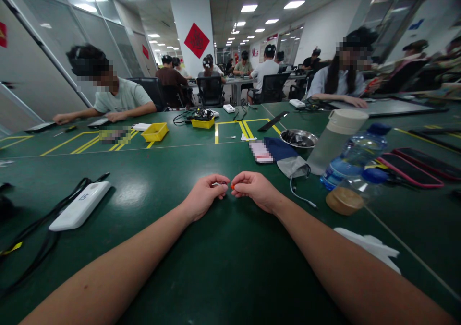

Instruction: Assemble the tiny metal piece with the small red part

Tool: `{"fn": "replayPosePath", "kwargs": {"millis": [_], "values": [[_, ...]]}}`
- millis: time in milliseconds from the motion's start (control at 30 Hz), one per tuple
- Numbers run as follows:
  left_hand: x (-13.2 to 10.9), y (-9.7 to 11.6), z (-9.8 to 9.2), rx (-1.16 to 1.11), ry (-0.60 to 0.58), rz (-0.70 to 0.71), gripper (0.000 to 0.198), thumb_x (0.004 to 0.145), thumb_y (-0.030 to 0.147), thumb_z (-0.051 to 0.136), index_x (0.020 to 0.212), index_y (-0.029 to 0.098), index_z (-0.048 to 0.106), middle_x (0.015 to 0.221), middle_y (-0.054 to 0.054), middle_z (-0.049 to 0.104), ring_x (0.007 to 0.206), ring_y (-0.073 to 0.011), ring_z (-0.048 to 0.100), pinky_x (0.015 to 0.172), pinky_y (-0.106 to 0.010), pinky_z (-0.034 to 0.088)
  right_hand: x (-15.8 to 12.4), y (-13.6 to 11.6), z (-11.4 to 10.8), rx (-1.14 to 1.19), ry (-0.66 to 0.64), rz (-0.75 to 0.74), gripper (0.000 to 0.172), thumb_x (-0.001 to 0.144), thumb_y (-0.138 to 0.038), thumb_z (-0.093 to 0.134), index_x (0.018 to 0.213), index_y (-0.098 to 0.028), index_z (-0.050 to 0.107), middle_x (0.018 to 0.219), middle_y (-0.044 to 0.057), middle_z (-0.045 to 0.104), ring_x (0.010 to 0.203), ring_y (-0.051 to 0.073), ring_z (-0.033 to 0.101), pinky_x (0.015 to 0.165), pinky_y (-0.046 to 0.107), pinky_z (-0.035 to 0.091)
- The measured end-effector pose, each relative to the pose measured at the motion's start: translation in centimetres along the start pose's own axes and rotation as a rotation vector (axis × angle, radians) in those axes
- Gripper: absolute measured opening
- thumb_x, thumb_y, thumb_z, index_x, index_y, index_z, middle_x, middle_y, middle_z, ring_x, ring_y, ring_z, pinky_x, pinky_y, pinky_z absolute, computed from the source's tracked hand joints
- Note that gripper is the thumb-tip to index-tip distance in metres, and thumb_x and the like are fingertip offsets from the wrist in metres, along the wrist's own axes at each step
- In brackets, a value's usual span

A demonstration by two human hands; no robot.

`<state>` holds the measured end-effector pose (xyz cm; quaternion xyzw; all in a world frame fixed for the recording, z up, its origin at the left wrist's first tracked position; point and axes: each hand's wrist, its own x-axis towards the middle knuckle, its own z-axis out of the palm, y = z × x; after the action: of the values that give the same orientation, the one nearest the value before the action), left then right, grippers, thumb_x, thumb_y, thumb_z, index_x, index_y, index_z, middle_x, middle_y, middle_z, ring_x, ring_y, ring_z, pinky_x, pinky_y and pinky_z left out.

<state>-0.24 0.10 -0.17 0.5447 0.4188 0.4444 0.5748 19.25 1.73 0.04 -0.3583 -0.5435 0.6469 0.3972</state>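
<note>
Above the middle of the green table (216, 248), my two hands face each other with only a narrow gap between the fingertips. My right hand (254, 190) is closed in a pinch on a tiny orange piece (233, 186), too small to name. Thumb and fingers of my left hand (207, 195) are pinched too; a small dark speck shows at the tips, and I cannot make out what it is.
To the left lies a white power bank (82, 206) with black cables. On the right stand a pale tumbler (336, 140), two plastic bottles (360, 154), a metal bowl (298, 138) and crumpled tissue (370, 246). Yellow trays (155, 132) sit farther back; people sit across the table.
</note>
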Motion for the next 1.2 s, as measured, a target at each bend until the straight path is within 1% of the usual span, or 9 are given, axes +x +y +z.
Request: {"fn": "replayPosePath", "kwargs": {"millis": [167,300,367,533,600,700,833,1000,1200], "values": [[0.1,0.5,0.2,-0.205,0.001,-0.115,0.024,0.087,0.024,0.062,0.107,0.013,0.069,0.098,-0.01,0.07,0.077,-0.0121,0.066,0.075,-0.024,0.054,0.2,-0.2,0.0,0.095,0.052,0.031,0.013,0.07,-0.019,0.075,0.08,-0.014,0.067,0.082,0.006,0.073,0.072,0.014,0.07,0.071,0.028,0.055],[0.1,0.7,0.0,-0.303,-0.011,-0.133,0.029,0.092,0.031,0.056,0.107,0.009,0.069,0.096,-0.013,0.071,0.077,-0.0134,0.067,0.075,-0.025,0.055,0.2,-0.4,0.1,0.129,0.058,0.046,0.012,0.071,-0.019,0.074,0.079,-0.014,0.067,0.086,0.007,0.072,0.076,0.015,0.071,0.073,0.028,0.056],[0.1,0.6,0.0,-0.293,-0.014,-0.131,0.029,0.091,0.03,0.059,0.108,0.009,0.069,0.095,-0.013,0.071,0.075,-0.0125,0.067,0.075,-0.024,0.055,0.1,-0.5,0.2,0.125,0.056,0.049,0.012,0.071,-0.018,0.074,0.08,-0.014,0.067,0.087,0.007,0.072,0.077,0.015,0.071,0.074,0.029,0.056],[0.0,0.3,0.0,-0.138,-0.018,-0.088,0.029,0.078,0.015,0.072,0.107,0.013,0.07,0.087,-0.006,0.071,0.068,-0.0077,0.063,0.069,-0.019,0.052,-0.1,-0.6,0.3,0.057,0.057,0.042,0.013,0.069,-0.015,0.073,0.081,-0.014,0.068,0.082,0.006,0.073,0.074,0.014,0.069,0.073,0.027,0.054],[0.0,0.3,0.0,-0.108,-0.031,-0.08,0.029,0.079,0.015,0.071,0.108,0.013,0.07,0.086,-0.006,0.071,0.069,-0.0084,0.064,0.068,-0.019,0.052,-0.2,-0.6,0.3,0.016,0.035,0.027,0.012,0.07,-0.015,0.073,0.081,-0.014,0.068,0.077,0.005,0.073,0.07,0.013,0.068,0.069,0.026,0.053],[0.0,0.2,0.0,-0.141,-0.041,-0.107,0.029,0.083,0.015,0.067,0.112,0.013,0.069,0.091,-0.008,0.072,0.074,-0.0106,0.067,0.072,-0.021,0.054,-0.2,-0.5,0.3,-0.014,0.017,0.019,0.012,0.07,-0.016,0.074,0.08,-0.015,0.067,0.071,0.004,0.072,0.065,0.012,0.067,0.064,0.025,0.051],[0.0,0.2,0.0,-0.205,-0.034,-0.129,0.028,0.085,0.014,0.063,0.113,0.011,0.067,0.094,-0.011,0.073,0.077,-0.0119,0.07,0.075,-0.021,0.056,0.0,-0.2,0.1,0.015,0.034,0.021,0.013,0.069,-0.016,0.075,0.079,-0.015,0.067,0.072,0.004,0.073,0.066,0.013,0.068,0.068,0.026,0.053],[-0.1,0.4,-0.1,-0.231,-0.054,-0.145,0.028,0.085,0.012,0.062,0.113,0.01,0.067,0.094,-0.013,0.075,0.078,-0.0132,0.071,0.073,-0.021,0.057,0.3,0.5,0.0,-0.012,0.036,-0.04,0.014,0.07,-0.016,0.075,0.081,-0.015,0.066,0.076,0.004,0.074,0.068,0.013,0.069,0.068,0.027,0.053],[-0.1,0.7,-0.2,-0.222,-0.123,-0.152,0.028,0.085,0.014,0.062,0.112,0.009,0.068,0.098,-0.015,0.074,0.079,-0.0137,0.07,0.072,-0.021,0.056,0.4,0.6,0.4,-0.03,0.046,-0.062,0.019,0.068,-0.019,0.077,0.082,-0.016,0.064,0.076,0.003,0.074,0.069,0.014,0.07,0.069,0.028,0.055]]}}
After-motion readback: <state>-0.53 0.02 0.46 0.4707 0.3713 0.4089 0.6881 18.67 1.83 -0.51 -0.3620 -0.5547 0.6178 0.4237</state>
